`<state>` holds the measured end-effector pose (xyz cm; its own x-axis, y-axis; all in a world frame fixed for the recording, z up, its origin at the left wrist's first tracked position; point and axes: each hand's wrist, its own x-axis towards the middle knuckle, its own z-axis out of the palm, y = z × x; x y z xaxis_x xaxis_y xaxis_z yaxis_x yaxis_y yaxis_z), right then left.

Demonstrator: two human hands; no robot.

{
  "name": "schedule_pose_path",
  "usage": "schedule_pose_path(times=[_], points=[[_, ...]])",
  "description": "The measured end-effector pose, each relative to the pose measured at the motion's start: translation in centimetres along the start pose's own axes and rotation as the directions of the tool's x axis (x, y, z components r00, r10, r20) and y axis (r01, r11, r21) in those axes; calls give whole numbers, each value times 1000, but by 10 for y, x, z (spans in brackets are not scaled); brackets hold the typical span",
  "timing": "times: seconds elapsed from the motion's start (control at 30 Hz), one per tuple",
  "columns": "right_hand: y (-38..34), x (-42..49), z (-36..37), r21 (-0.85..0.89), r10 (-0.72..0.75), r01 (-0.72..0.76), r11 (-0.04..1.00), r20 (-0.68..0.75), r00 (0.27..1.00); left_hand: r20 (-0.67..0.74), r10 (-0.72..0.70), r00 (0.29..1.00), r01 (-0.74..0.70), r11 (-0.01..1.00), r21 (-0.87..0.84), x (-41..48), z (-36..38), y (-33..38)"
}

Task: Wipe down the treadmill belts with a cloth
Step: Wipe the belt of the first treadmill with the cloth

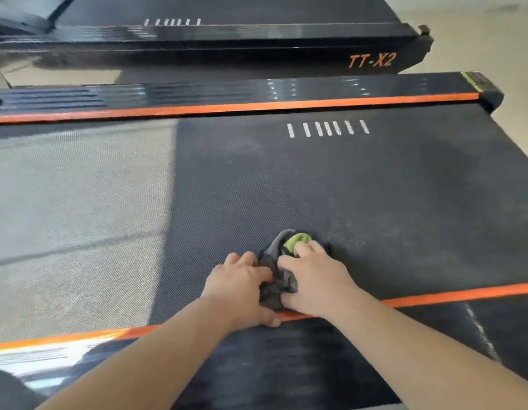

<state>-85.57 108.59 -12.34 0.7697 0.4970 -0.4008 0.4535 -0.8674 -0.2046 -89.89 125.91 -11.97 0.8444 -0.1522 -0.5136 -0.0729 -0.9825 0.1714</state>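
Crumpled dark-grey cloth [278, 281], green patch showing, lies bunched between my left hand [238, 281] and right hand [314, 279], both gripping it.

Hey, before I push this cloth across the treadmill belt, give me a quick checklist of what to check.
1. Grip: ok, left hand and right hand both hold the cloth.
2. Contact: ok, the cloth sits on the belt by the near orange stripe.
3. Cloth spread flat: not ok, it is bunched up.
4. Path ahead: ok, nothing lies between the cloth and the white marks.
5. Belt stopped: cannot tell.
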Motion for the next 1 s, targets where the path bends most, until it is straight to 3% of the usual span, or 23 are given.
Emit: schedule_pose_path(times=[0.1,0.23,0.3,0.4,0.53,0.73,0.87,1.0], points=[[20,12,2,-102,-33,22,995,-101,994,36,-44,998,43,999,19,20,-14,-3],[91,32,-15,-37,245,-256,966,-177,953,41,-53,998,59,986,-157,51,-29,-8],[108,44,-18,-24,297,-306,952,-181,938,53,-78,996,85,985,-149,58,-29,-7],[102,48,-10,-54,285,-302,952,-204,937,23,-127,992,128,987,-102,56,-19,1],[83,42,-11,66,253,-245,967,-162,954,-92,-154,984,149,987,-59,46,-9,8],[18,26,6,30,-40,43,999,-83,996,-175,-430,886,430,902,-38,14,3,25],[40,26,-8,-24,-136,136,990,0,991,-148,-525,838,507,850,-146,-12,16,37],[107,14,-33,-137,27,-15,990,86,996,75,-456,887,462,872,-165,-39,19,42]])
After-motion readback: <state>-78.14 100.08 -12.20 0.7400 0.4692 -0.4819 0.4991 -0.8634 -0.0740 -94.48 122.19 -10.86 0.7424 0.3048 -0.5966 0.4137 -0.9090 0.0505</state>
